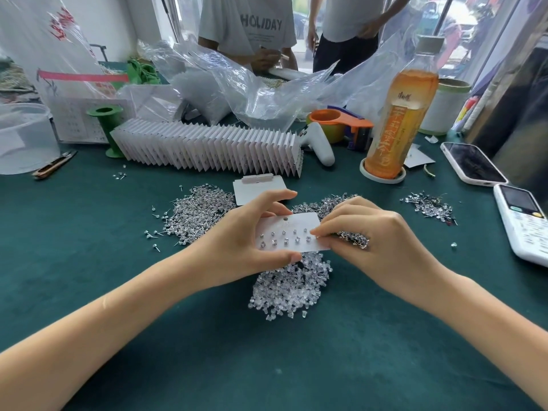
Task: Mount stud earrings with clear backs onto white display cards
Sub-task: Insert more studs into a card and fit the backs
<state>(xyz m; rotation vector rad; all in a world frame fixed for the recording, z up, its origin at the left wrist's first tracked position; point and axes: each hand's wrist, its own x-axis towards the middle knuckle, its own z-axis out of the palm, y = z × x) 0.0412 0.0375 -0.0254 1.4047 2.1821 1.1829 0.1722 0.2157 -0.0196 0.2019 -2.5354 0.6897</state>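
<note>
Nearest me on the dark green felt desk (89, 262) lies a heap of small clear plastic earring backs (292, 287), and just above it my left hand (243, 247) pinches the white rectangular display card (292, 234) by its left edge between thumb and curled fingers, two rows of stud earrings already showing on its face. My right hand (370, 235) pinches at the card's right edge, fingertips pressed together there. Beyond lie piles of loose silver stud earrings (198, 209), then a long fanned row of white cards (213, 149) and a tall orange drink bottle (400, 120).
</note>
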